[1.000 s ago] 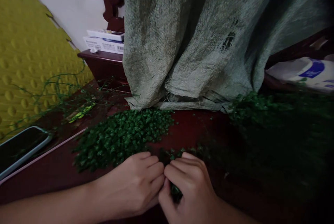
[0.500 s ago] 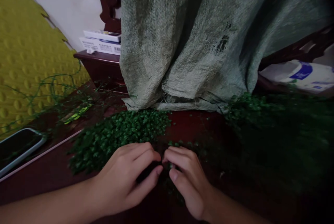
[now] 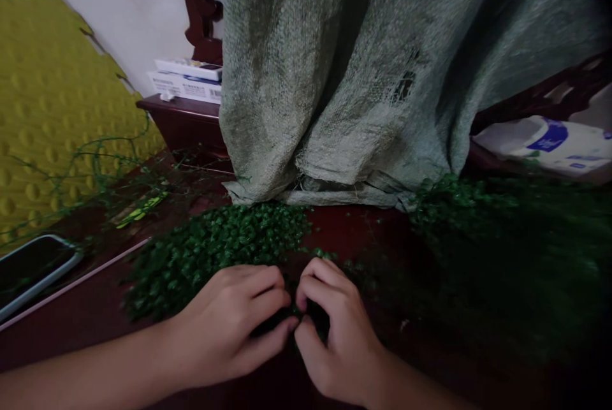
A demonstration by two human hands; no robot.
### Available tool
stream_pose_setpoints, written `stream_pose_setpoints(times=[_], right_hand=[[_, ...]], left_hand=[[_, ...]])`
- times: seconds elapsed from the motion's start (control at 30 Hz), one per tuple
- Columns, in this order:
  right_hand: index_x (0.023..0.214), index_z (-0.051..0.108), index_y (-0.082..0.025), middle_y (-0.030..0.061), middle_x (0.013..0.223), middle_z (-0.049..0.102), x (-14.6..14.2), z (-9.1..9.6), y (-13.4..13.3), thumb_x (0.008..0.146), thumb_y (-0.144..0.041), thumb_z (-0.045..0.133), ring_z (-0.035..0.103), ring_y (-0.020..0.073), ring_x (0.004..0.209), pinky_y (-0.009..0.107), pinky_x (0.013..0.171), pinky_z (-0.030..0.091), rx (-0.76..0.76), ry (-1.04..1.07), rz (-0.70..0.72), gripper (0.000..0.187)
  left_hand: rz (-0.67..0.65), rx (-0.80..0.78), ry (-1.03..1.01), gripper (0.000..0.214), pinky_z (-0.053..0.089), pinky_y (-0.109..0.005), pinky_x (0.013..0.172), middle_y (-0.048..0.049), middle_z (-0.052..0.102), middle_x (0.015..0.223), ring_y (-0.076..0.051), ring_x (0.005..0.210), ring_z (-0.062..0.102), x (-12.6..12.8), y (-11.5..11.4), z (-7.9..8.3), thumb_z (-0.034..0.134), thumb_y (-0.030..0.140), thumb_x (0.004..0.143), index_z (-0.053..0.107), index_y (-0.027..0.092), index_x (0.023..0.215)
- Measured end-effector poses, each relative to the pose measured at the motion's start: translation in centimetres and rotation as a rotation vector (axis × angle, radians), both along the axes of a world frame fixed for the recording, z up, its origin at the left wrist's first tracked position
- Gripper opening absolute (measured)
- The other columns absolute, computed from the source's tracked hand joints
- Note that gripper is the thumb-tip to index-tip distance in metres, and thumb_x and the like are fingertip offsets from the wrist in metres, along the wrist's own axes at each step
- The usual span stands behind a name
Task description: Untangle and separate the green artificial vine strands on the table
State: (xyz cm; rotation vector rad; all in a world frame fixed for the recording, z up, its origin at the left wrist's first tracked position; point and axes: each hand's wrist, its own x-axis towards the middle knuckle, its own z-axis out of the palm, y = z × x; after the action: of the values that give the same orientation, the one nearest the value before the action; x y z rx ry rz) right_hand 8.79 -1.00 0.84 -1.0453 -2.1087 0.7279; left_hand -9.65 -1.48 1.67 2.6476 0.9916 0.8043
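My left hand [image 3: 239, 317] and my right hand [image 3: 337, 321] meet low in the middle, fingers curled and thumbs nearly touching. A small green sprig [image 3: 296, 312] shows in the dark gap between their fingertips; most of it is hidden. Just beyond my left hand lies a dense heap of small green leafy pieces [image 3: 224, 238]. To the right of my right hand spreads a larger, looser mass of green foliage [image 3: 507, 250], blurred and in shadow. Both hands are over a dark red wooden surface [image 3: 339, 231].
A grey-green woven sack [image 3: 344, 78] hangs behind the heap. At left are a phone [image 3: 38, 270], thin green strands [image 3: 95, 155], a yellow-green strip [image 3: 143, 208] and a yellow foam mat [image 3: 57, 97]. White boxes [image 3: 186, 86] sit behind; a tissue pack [image 3: 554, 142] lies right.
My right hand has shifted slightly left and its thumb has drawn in to my left thumb. My left hand has barely moved, its fingers curling a little more.
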Motion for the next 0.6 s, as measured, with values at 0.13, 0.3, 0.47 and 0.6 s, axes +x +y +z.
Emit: stream_pose_setpoints(times=[0.13,0.3,0.47,0.6], right_hand=[[0.067,0.037,-0.019,0.002,0.074,0.045,-0.1,0.4,-0.1,0.062,-0.012,0.046,0.044,0.0188,0.074,0.036,0.072,0.035,0.012,0.018,0.053,0.013],[0.074,0.04,-0.02,0.0009,0.075,0.048,-0.2,0.1,0.0,0.067,-0.011,0.047,0.046,0.0181,0.075,0.035,0.075,0.037,-0.002,0.017,0.091,0.013],[0.077,0.045,-0.02,-0.0001,0.076,0.053,-0.3,-0.8,0.5,0.073,-0.01,0.05,0.05,0.0164,0.074,0.03,0.072,0.038,-0.001,0.022,0.043,0.012],[0.072,0.046,-0.02,-0.001,0.071,0.055,-0.6,-1.1,0.7,0.075,-0.009,0.052,0.051,0.0161,0.073,0.031,0.075,0.039,0.047,0.008,0.009,0.013]], left_hand=[[-0.043,0.029,0.032,0.013,0.043,-0.027,0.057,-0.0027,0.059,0.077,-0.015,0.066,0.055,0.4,-0.2,0.3,0.048,0.016,0.092,0.061,0.017,0.091],[0.025,0.064,-0.025,0.014,0.044,-0.027,0.058,-0.0016,0.057,0.075,-0.014,0.065,0.055,0.3,-0.4,0.3,0.048,0.013,0.091,0.061,0.017,0.091],[0.097,0.064,-0.063,0.013,0.044,-0.027,0.06,-0.0026,0.057,0.079,-0.015,0.067,0.054,0.0,-0.3,-0.3,0.048,0.013,0.091,0.06,0.017,0.092],[0.139,0.02,-0.077,0.013,0.043,-0.027,0.059,-0.0027,0.057,0.08,-0.016,0.069,0.054,0.0,-0.1,-0.5,0.048,0.014,0.091,0.06,0.018,0.091]])
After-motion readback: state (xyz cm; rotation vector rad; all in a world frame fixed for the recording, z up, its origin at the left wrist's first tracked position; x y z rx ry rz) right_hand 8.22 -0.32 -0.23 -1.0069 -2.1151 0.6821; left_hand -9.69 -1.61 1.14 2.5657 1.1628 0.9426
